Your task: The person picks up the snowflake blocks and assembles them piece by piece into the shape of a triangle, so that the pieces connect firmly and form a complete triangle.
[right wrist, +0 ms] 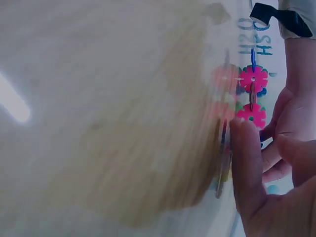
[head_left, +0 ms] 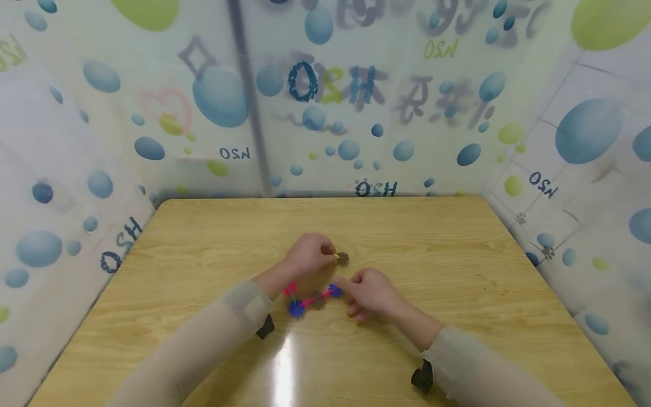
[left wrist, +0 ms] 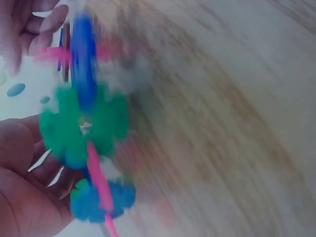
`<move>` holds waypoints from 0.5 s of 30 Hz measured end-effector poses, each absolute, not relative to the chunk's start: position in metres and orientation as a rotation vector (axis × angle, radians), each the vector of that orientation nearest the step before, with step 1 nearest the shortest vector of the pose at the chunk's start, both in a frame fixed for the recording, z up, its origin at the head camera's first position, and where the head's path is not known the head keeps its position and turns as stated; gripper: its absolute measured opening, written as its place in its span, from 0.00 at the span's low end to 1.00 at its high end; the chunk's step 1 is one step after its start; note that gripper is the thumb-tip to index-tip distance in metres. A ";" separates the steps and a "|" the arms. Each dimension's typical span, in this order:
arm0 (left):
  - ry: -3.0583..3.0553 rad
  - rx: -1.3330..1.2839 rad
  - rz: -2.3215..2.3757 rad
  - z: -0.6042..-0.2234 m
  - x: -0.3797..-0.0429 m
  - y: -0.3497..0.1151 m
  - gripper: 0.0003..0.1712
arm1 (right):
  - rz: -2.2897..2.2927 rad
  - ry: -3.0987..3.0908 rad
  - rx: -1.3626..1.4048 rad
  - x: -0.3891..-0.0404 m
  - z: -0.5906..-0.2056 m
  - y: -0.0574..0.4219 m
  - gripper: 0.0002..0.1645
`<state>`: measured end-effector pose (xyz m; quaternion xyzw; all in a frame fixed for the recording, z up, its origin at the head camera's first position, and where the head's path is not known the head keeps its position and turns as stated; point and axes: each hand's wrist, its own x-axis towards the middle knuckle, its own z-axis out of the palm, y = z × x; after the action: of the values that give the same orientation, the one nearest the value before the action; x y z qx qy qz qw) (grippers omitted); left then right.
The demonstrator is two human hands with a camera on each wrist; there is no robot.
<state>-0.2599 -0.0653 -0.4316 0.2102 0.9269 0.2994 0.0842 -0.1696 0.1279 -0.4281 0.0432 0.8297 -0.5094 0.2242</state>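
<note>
In the head view my left hand (head_left: 311, 254) pinches a small brown notched disc (head_left: 343, 259) with a yellow piece at its edge. Closer to me is a chain of interlocking snowflake discs: a pink one (head_left: 290, 290), a blue one (head_left: 296, 308), a brown one (head_left: 318, 301) and another blue disc (head_left: 334, 290). The fingertips of my right hand (head_left: 373, 291) are right at that last blue disc. A green disc (left wrist: 85, 123) shows face-on before my left palm (left wrist: 27, 187). Pink discs (right wrist: 252, 116) appear beyond my right index finger (right wrist: 248, 163).
A pale wooden table (head_left: 432, 237) lies under both hands, with a bright light streak near its front. A wall sheet (head_left: 351, 130) printed with coloured drops stands behind and at both sides. Black wrist cameras (head_left: 422, 377) sit at the cuffs.
</note>
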 end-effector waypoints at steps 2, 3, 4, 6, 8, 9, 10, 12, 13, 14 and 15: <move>2.754 0.580 0.915 -0.433 -0.260 -0.068 0.07 | -1.331 2.360 0.111 -0.174 -0.430 0.124 0.25; 2.743 0.553 0.934 -0.433 -0.260 -0.070 0.07 | -1.291 2.403 0.096 -0.177 -0.430 0.123 0.23; 2.727 0.528 0.952 -0.433 -0.260 -0.072 0.07 | -1.256 2.440 0.092 -0.179 -0.430 0.122 0.21; 2.692 0.481 0.981 -0.432 -0.260 -0.075 0.08 | -1.209 2.497 0.086 -0.184 -0.430 0.123 0.16; 2.653 0.454 1.006 -0.430 -0.259 -0.079 0.09 | -1.179 2.551 0.086 -0.188 -0.430 0.125 0.13; 2.628 0.437 1.016 -0.428 -0.257 -0.080 0.09 | -1.169 2.575 0.080 -0.189 -0.430 0.127 0.13; 2.591 0.420 1.043 -0.426 -0.256 -0.081 0.09 | -1.161 2.591 0.081 -0.191 -0.430 0.128 0.13; 2.516 0.389 1.090 -0.423 -0.252 -0.084 0.10 | -1.124 2.649 0.053 -0.195 -0.431 0.131 0.13; 2.471 0.374 1.120 -0.422 -0.250 -0.086 0.11 | -1.102 2.681 0.027 -0.196 -0.432 0.133 0.13; 2.432 0.348 1.148 -0.421 -0.249 -0.088 0.12 | -1.088 2.707 0.004 -0.198 -0.432 0.134 0.12; 2.394 0.314 1.181 -0.420 -0.248 -0.089 0.14 | -1.071 2.726 -0.017 -0.199 -0.433 0.136 0.11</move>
<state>-0.2477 -0.0894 -0.4204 0.1138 0.8679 0.4282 0.2247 -0.1989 0.1357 -0.4330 -0.0057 0.9255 -0.3637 0.1059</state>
